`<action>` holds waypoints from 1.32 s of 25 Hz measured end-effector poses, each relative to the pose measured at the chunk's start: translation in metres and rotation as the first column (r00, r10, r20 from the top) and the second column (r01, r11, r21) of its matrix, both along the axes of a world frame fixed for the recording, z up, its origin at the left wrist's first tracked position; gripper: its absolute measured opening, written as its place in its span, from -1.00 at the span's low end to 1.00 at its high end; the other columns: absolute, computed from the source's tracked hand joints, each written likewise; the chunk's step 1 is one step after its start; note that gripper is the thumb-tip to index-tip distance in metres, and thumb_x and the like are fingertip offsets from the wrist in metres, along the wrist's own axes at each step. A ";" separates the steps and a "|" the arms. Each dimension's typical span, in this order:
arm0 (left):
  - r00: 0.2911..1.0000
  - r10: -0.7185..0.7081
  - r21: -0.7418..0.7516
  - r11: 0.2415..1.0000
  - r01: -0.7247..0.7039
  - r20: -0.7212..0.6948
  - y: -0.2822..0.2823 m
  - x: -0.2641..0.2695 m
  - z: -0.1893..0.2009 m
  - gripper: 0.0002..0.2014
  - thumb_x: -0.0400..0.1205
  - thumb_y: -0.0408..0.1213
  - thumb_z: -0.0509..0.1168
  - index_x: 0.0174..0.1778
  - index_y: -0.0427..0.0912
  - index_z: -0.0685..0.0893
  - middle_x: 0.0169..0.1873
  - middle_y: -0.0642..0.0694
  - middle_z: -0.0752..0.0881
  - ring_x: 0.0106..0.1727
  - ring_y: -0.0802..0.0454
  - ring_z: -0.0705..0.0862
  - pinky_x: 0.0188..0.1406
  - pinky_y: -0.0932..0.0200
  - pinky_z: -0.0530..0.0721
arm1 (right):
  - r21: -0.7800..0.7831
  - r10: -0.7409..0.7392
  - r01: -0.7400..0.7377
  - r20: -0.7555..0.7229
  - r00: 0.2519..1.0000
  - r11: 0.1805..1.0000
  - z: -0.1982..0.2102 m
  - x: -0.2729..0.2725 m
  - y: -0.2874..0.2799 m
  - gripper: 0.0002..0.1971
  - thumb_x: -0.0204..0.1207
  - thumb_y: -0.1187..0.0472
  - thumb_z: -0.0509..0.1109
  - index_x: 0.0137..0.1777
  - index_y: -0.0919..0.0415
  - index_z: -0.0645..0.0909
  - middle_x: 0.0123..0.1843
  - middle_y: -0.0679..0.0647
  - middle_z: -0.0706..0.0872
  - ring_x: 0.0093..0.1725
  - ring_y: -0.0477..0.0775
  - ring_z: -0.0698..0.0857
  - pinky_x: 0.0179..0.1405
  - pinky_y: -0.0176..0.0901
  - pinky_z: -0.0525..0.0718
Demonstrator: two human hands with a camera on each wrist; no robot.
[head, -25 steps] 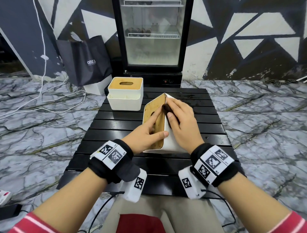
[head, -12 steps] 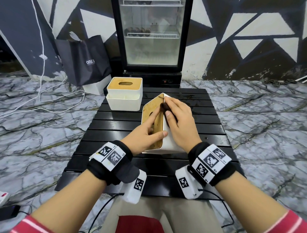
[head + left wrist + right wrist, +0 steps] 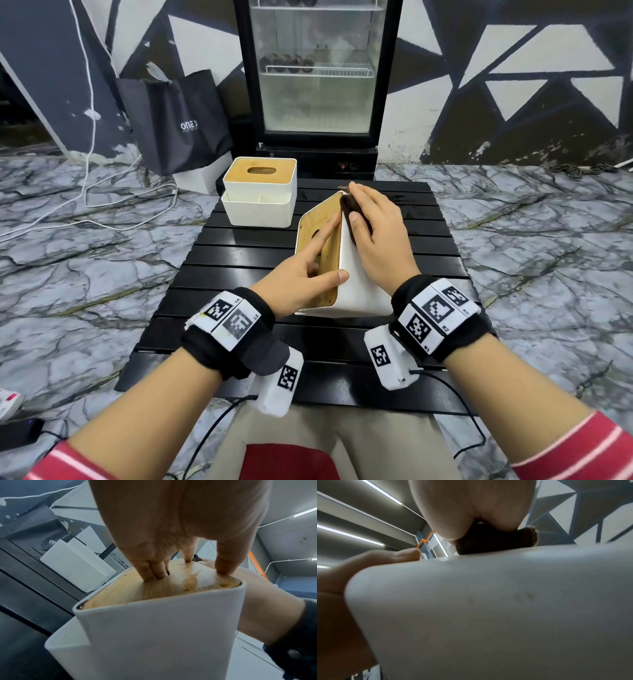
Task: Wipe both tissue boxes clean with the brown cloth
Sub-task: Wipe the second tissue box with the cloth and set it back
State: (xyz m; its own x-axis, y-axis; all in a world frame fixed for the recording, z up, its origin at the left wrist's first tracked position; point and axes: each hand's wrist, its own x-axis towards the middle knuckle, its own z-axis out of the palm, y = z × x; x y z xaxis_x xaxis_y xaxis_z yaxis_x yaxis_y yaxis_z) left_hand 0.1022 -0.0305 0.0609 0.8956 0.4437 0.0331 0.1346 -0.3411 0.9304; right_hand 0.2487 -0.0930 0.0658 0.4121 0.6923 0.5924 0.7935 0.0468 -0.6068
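Café-like room: glass-door fridge (image 3: 317,68), mural wall (image 3: 513,68).

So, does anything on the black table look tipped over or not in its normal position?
Yes. The near tissue box lies tipped on its side, wooden lid facing left, while the far tissue box stands upright.

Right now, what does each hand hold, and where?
Left hand grips the tipped tissue box by its wooden lid face; right hand presses the brown cloth on its upper side.
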 end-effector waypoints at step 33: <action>0.996 0.084 0.011 0.996 -0.085 0.013 0.011 0.000 -0.002 -0.17 0.31 0.25 0.29 0.42 0.57 -0.06 0.47 0.03 0.44 0.22 0.09 0.66 0.37 0.21 0.52 | -0.126 -0.041 0.034 -0.053 0.998 0.991 -0.037 0.001 -0.034 -0.53 0.57 0.22 0.06 0.50 0.17 0.34 0.37 0.10 0.52 0.34 0.11 0.43 0.34 -0.32 0.17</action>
State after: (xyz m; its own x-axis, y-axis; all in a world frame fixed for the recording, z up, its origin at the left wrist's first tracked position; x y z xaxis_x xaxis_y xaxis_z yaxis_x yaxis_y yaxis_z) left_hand 0.1024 -0.0197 0.0589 0.8543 0.5173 0.0501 0.1513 -0.3398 0.9282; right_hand 0.2501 -0.1274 0.0293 0.4687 0.7428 0.4780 0.7585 -0.0611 -0.6488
